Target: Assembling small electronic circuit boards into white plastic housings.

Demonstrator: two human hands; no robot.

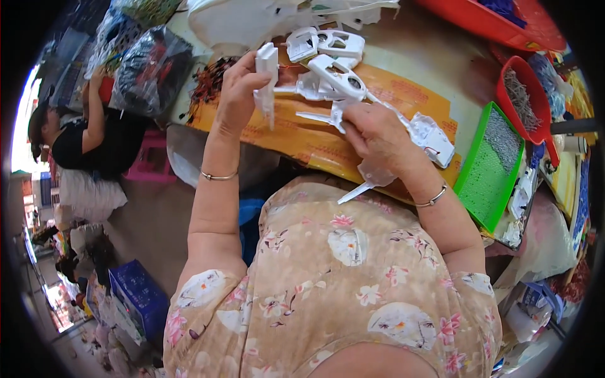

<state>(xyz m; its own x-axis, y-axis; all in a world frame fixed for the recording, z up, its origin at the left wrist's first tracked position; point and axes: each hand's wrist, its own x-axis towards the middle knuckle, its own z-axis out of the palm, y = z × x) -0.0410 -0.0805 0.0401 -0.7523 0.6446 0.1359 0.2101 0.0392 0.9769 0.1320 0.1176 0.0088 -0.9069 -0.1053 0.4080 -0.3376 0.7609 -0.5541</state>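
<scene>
Raised at the table's near side, my left hand (238,91) is closed around an upright white plastic shell part (267,66). My right hand (380,137) pinches another white plastic piece with a pointed shaft (317,118), which points left toward the first part. Between and beyond the hands lie white plastic housings (340,77) with round openings, partly overlapping. More white plastic parts (432,140) rest to the right of my right hand. Below that hand, a white pointed part (363,188) sticks out at the table edge, its upper end partly hidden.
An orange-yellow sheet (416,88) covers the work area. Thin dark red wires (211,82) are heaped at its left. On the right are a green tray (485,205) of small metal pieces, a red scoop (504,82) of pins and a red basin (466,25). A person (88,135) sits far left.
</scene>
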